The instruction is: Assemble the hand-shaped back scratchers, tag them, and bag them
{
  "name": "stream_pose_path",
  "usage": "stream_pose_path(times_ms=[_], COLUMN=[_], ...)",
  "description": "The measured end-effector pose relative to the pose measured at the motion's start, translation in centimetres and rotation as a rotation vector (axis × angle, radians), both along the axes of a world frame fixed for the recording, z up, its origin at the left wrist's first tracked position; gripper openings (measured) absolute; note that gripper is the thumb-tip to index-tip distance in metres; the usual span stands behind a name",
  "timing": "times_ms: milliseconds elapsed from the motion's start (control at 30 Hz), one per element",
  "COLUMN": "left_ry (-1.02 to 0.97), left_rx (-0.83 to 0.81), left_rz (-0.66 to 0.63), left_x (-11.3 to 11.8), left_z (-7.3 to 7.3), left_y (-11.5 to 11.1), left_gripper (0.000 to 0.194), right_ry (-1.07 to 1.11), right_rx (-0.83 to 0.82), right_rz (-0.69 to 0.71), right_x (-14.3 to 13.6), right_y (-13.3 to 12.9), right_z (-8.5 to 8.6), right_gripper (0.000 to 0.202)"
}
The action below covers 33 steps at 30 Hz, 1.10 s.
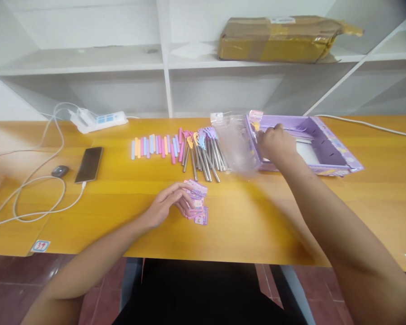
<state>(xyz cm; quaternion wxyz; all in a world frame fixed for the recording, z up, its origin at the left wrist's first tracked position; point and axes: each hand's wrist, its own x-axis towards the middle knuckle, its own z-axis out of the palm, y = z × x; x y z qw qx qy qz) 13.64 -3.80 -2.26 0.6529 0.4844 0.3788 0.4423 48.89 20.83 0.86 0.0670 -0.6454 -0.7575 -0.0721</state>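
My left hand [174, 203] rests on a loose pile of small pink and purple printed cards [199, 192], fingers slightly bent and apart. My right hand [276, 142] is closed over the left side of a purple open box [331, 140]. From its fingers a yellow-headed back scratcher [256, 125] sticks out, with a pink-and-white card at its top; the rest of it is hidden by the hand. Between the hands lie several metal back scratchers [203, 155] with coloured hand-shaped heads. Clear plastic bags [233, 142] lie against the box.
Pink, yellow, blue and purple tubes [155, 146] lie in a row. To the left are a phone [89, 164] on a white cable, a black mouse [60, 171] and a power strip [99, 119]. A taped carton [277, 39] sits on the shelf behind.
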Motion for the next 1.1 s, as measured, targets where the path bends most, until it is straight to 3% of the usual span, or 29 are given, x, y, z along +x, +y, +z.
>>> stream_pose_path(times_ms=[67,167,300,400,467,567,667,767,867,967,1100], left_ry=[0.002,0.011,0.062,0.138,0.263,0.608,1.02,1.331,1.53,1.611,1.603], left_rx=[-0.003,0.004,0.033,0.041,0.074,0.194,0.339,0.458,0.402,0.299,0.261], left_rz=[-0.001,-0.003,0.033,0.127,0.188,0.194,0.235,0.468,0.654,0.728,0.75], left_x=[0.1,0.0,-0.8,-1.6,-2.2,-3.2,-5.8,-10.4,-15.5,-18.8,-20.0], left_z=[-0.1,0.0,0.5,1.3,1.8,2.4,2.8,2.9,2.7,1.7,0.1], left_y=[0.0,0.1,0.8,1.2,1.0,0.8,1.9,5.2,9.4,12.5,14.2], left_gripper=[0.042,0.043,0.044,0.036,0.03,0.022,0.018,0.023,0.025,0.026,0.031], right_ry=[0.033,0.091,0.058,0.007,0.0,0.026,0.052,0.068,0.091,0.119,0.158], right_rx=[0.042,0.046,-0.081,-0.147,-0.163,-0.188,-0.22,-0.254,-0.28,-0.291,-0.28], right_rz=[-0.049,0.062,0.218,0.239,0.216,0.174,0.149,0.14,0.129,0.114,0.111], right_x=[-2.0,-5.5,-9.1,-10.6,-11.1,-11.3,-11.3,-11.2,-11.2,-11.2,-11.4], right_y=[-1.6,-3.8,-5.7,-6.1,-6.0,-5.7,-5.2,-4.8,-4.4,-4.1,-3.8], right_z=[0.9,1.6,0.7,-0.5,-1.0,-1.1,-0.9,-0.6,-0.4,-0.3,-0.5], right_gripper=[0.048,0.044,0.045,0.048,0.048,0.048,0.048,0.047,0.047,0.045,0.048])
